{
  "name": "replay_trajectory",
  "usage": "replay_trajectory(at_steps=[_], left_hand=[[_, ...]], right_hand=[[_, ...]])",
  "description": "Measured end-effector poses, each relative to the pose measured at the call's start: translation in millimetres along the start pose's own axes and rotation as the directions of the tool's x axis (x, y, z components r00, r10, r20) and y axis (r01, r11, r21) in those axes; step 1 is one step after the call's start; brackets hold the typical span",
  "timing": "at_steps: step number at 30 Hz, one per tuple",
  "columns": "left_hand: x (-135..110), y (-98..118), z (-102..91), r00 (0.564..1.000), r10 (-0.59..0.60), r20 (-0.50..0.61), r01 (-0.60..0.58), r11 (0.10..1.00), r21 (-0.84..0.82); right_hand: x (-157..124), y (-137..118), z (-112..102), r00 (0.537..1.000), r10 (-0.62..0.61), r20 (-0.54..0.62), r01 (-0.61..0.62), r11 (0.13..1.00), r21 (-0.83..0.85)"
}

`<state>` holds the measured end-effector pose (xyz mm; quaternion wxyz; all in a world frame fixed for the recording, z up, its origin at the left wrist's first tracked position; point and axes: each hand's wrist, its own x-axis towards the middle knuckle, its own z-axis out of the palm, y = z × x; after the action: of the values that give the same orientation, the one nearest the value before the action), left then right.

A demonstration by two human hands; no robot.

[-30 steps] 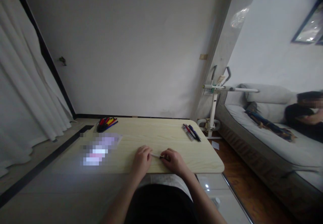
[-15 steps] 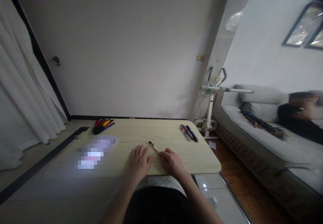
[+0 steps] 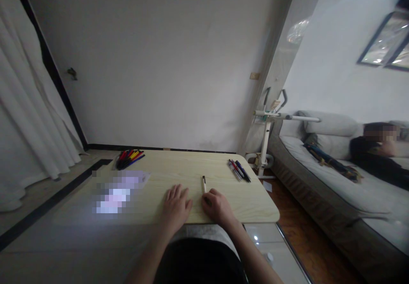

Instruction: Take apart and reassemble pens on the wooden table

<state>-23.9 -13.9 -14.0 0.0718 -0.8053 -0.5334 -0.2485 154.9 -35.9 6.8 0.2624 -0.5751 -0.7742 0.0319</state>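
My right hand is closed around the lower end of a pen with a pale barrel and a black tip or cap. The pen's dark end points away from me, and the part inside my fingers is hidden. Flat on the light wooden table rests my left hand, fingers stretched out, holding nothing. A gap of bare tabletop lies between it and the pen. Toward the right edge lie several pens side by side. At the far left corner is a heap of several coloured markers.
A blurred-out bright item lies on the table's left side. Beyond the right edge stand a white exercise machine and a grey sofa, where a person lies. White curtains hang at left; a wall rises behind the table.
The pen in my right hand has swung from slanting left to pointing almost straight away from me. My left hand stays flat in its place.
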Motion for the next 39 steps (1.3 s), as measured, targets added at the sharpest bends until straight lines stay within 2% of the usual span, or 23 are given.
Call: replay_trajectory(at_steps=[15,30,39], left_hand=[[1,2,-3.0,1.0,-0.017,0.016,0.017,0.999,-0.027],[1,1,-2.2,1.0,-0.018,0.02,0.019,0.998,-0.055],[1,2,-2.6,0.999,-0.039,0.032,0.04,0.998,-0.048]], right_hand=[[13,26,-10,0.997,0.083,-0.007,-0.083,0.996,-0.032],[18,59,-20,0.986,0.149,-0.074,-0.156,0.983,-0.096],[26,77,-19,0.976,0.179,-0.126,-0.198,0.967,-0.161]])
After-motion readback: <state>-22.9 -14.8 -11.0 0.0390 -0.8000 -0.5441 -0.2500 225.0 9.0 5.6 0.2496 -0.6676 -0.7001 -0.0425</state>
